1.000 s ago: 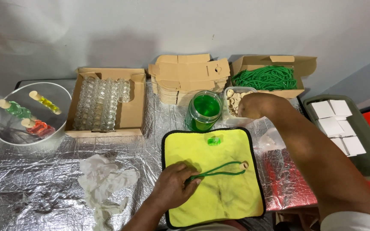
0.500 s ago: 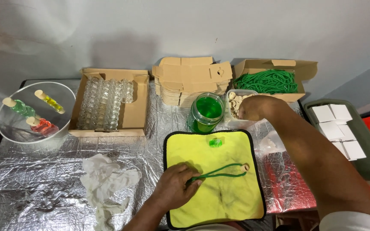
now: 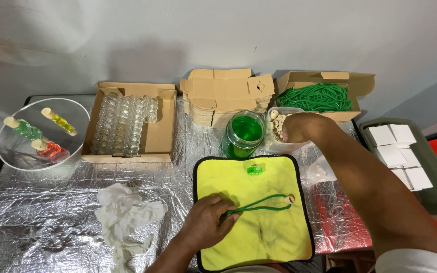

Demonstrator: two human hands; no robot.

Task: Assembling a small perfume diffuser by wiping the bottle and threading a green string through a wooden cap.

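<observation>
My left hand (image 3: 207, 220) rests on a yellow cloth mat (image 3: 259, 237) and pinches one end of a green cord loop (image 3: 259, 206) with a cork (image 3: 290, 199) on its far end. My right hand (image 3: 299, 127) reaches into a clear tub of corks (image 3: 274, 121) behind the mat, fingers curled; what it holds is hidden. A small bottle of green liquid (image 3: 254, 170) lies on the mat's far edge. A jar of green liquid (image 3: 244, 133) stands just behind it.
A cardboard box of empty glass bottles (image 3: 127, 124), a stack of flat cardboard boxes (image 3: 226, 93) and a box of green cords (image 3: 319, 97) line the back. A glass bowl (image 3: 11, 151) holds three filled corked bottles. Crumpled tissue (image 3: 125, 212) lies left; white boxes in a grey tray (image 3: 405, 151) right.
The view has shifted slightly. My right hand has stayed at the cork tub and my left hand still holds the cord on the mat.
</observation>
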